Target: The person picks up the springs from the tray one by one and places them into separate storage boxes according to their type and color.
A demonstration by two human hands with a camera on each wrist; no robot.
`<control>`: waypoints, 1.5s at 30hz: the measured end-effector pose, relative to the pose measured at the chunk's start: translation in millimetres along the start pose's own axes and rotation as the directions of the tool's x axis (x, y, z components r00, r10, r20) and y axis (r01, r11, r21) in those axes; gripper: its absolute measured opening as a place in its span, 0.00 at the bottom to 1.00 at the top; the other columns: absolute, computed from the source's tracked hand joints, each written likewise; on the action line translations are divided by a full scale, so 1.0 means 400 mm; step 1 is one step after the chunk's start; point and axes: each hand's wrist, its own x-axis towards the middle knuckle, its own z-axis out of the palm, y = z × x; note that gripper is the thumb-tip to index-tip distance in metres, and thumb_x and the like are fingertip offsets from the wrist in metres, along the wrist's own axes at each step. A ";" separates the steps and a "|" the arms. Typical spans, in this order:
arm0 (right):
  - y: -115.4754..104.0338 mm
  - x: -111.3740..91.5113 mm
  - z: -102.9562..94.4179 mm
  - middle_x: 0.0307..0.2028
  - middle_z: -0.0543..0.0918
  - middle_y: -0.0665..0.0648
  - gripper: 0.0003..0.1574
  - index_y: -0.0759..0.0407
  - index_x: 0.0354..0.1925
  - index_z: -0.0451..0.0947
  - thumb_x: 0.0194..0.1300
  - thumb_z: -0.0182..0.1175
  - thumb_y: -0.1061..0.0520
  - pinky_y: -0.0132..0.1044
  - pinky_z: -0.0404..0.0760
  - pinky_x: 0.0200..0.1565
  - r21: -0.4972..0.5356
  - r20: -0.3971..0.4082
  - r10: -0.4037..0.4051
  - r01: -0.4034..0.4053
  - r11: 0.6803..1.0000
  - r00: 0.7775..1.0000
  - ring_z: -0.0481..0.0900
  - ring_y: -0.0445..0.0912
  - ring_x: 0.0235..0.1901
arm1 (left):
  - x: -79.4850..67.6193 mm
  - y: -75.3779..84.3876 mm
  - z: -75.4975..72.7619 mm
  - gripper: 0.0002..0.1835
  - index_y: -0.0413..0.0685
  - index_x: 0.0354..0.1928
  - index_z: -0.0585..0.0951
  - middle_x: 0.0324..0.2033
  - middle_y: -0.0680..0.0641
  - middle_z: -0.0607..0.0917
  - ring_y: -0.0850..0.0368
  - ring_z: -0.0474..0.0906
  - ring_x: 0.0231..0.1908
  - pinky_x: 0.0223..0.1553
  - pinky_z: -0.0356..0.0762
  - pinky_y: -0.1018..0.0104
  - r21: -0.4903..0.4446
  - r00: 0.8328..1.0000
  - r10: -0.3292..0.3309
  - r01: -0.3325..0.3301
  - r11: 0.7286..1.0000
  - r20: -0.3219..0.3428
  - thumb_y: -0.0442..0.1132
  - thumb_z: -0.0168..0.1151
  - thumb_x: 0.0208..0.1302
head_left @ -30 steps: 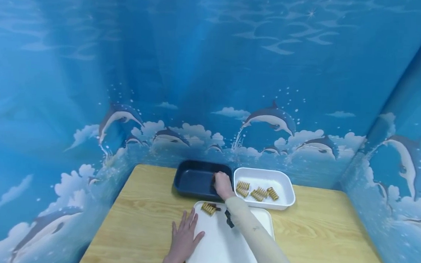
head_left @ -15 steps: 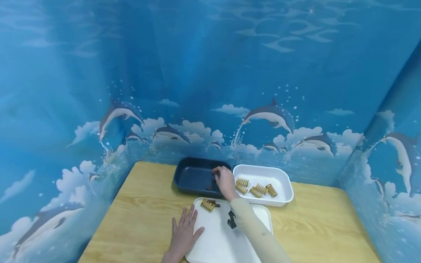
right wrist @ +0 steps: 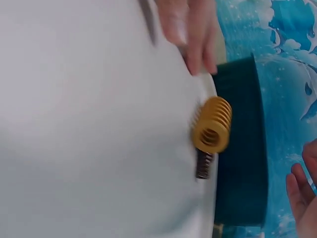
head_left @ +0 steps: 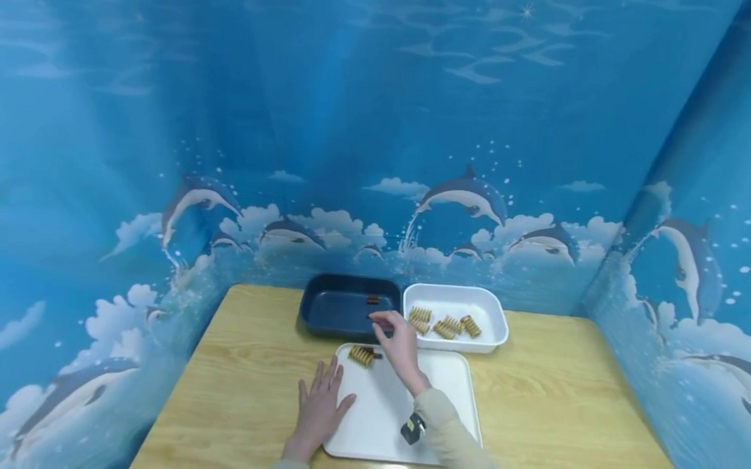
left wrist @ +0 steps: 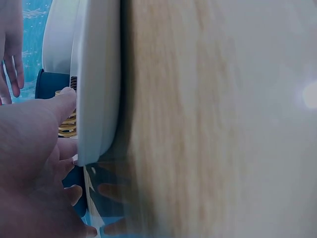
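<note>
My left hand [head_left: 318, 416] lies with straight fingers on the left edge of a white tray [head_left: 397, 434]; in the left wrist view its thumb rests at the tray rim. A yellow coil spring [right wrist: 213, 124] and a smaller dark brown spring [right wrist: 204, 165] lie together at the tray's far left corner. My right hand [head_left: 400, 345] is over the near right rim of a dark blue bin [head_left: 345, 332], its fingers loosely bent with nothing between them in the right wrist view. A reddish-brown spring [head_left: 373, 299] lies inside the bin, and a small reddish spot shows by the fingertips.
A white bin [head_left: 498, 333] with several yellow springs [head_left: 447, 327] stands right of the dark one, both behind the tray. The wooden table [head_left: 551, 414] spreads around them. A blue curtain [head_left: 330, 119] with dolphins hangs behind and at the sides.
My right hand has let go inside the dark bin and drawn back towards the tray, uncovering the reddish-brown spring there. My left hand stays on the tray edge.
</note>
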 end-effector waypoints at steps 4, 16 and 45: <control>0.000 -0.042 0.012 0.42 0.88 0.55 0.13 0.57 0.45 0.86 0.61 0.70 0.68 0.35 0.88 0.44 0.028 0.025 0.009 -0.009 1.000 1.000 0.87 0.47 0.39 | 0.003 -0.004 -0.002 0.36 0.39 0.73 0.68 0.77 0.40 0.60 0.34 0.50 0.77 0.69 0.41 0.21 -0.004 1.000 -0.001 0.001 1.000 -0.011 0.55 0.59 0.72; 0.007 -0.107 0.056 0.41 0.87 0.56 0.19 0.59 0.45 0.85 0.54 0.73 0.69 0.36 0.88 0.41 -0.056 0.135 0.008 0.000 0.998 0.991 0.87 0.49 0.39 | 0.004 -0.006 -0.001 0.36 0.38 0.73 0.68 0.77 0.40 0.59 0.35 0.49 0.77 0.69 0.40 0.21 0.013 1.000 -0.025 0.025 1.000 0.018 0.55 0.59 0.72; 0.002 -0.120 0.088 0.41 0.90 0.57 0.26 0.59 0.47 0.86 0.46 0.77 0.67 0.37 0.85 0.41 -0.161 0.298 0.134 -0.089 0.983 0.945 0.86 0.47 0.38 | -0.009 0.006 -0.005 0.35 0.35 0.70 0.71 0.76 0.39 0.63 0.33 0.52 0.76 0.68 0.42 0.19 -0.016 0.999 0.026 -0.026 1.000 -0.045 0.52 0.61 0.71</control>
